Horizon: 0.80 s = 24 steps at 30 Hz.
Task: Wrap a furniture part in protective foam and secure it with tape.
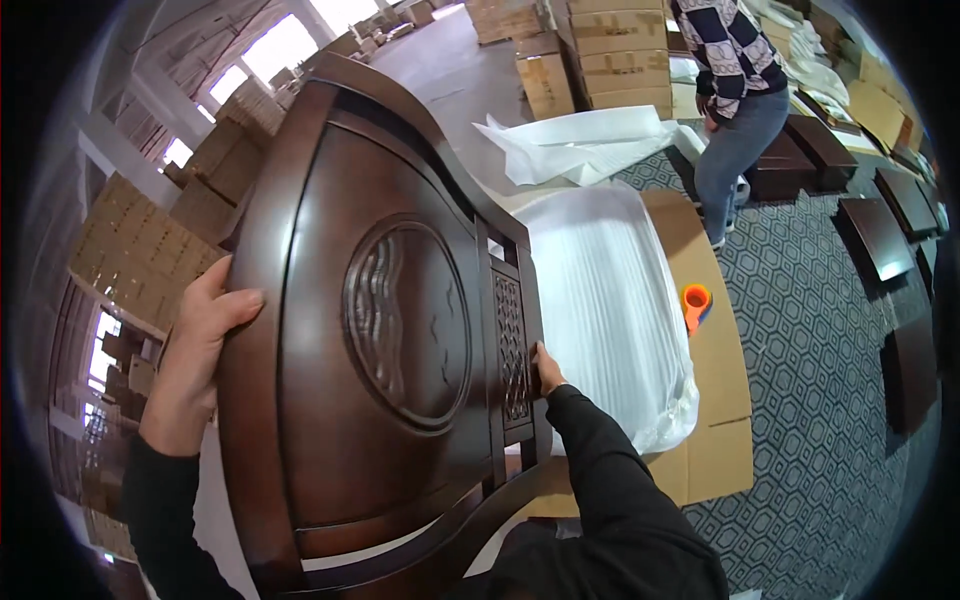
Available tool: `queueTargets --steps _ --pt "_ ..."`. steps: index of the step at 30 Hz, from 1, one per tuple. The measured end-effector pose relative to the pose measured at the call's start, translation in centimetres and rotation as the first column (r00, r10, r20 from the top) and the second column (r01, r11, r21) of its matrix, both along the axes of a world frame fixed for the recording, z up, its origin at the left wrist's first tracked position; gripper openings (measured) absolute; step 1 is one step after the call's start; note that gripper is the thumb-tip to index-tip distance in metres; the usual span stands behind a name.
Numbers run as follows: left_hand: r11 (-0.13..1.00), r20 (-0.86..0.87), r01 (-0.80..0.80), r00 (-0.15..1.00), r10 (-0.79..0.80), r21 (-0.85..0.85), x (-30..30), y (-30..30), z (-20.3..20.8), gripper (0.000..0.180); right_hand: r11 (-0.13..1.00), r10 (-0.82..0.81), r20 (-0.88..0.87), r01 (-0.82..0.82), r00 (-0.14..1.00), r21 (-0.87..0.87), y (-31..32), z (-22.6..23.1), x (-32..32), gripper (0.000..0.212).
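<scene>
A large dark brown wooden furniture panel (pixel 320 320), curved along its outline, stands tilted in front of me. It has a carved oval at its middle and a carved lattice strip near its right edge. My left hand (pixel 200 345) is closed round the panel's left edge, the thumb lying on the front face. At the opposite edge, beside the lattice strip, my right hand (pixel 547 372) grips the panel, with most of its fingers hidden behind the wood. Just right of the panel, a rounded rectangular piece wrapped in white foam (pixel 605 300) lies on flat cardboard (pixel 722 420).
An orange tape dispenser (pixel 697 306) sits on the cardboard's right side. Another person (pixel 740 110) stands beyond it, near loose white foam sheets (pixel 590 135). Several dark wooden panels (pixel 875 238) lie on the patterned carpet (pixel 790 370) at right. Stacked cartons (pixel 620 50) stand behind.
</scene>
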<state>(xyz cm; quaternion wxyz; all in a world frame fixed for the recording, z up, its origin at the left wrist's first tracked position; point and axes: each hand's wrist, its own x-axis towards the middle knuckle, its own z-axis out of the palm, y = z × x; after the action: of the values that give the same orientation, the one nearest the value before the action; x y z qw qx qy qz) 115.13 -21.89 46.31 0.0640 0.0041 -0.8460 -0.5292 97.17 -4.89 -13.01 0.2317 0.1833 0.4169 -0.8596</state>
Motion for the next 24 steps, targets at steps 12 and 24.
queueTargets --steps 12,24 --pt "0.987 0.061 0.131 0.990 -0.126 -0.097 -6.0 11.2 0.2 0.025 0.999 0.026 -0.841 -0.046 0.540 0.001 9.2 39.9 4.0 0.066" --pt "0.789 0.101 0.478 0.828 -0.551 0.387 -11.9 18.9 -17.6 0.050 0.831 0.231 -0.623 0.181 0.747 0.525 31.7 49.3 14.5 0.060"
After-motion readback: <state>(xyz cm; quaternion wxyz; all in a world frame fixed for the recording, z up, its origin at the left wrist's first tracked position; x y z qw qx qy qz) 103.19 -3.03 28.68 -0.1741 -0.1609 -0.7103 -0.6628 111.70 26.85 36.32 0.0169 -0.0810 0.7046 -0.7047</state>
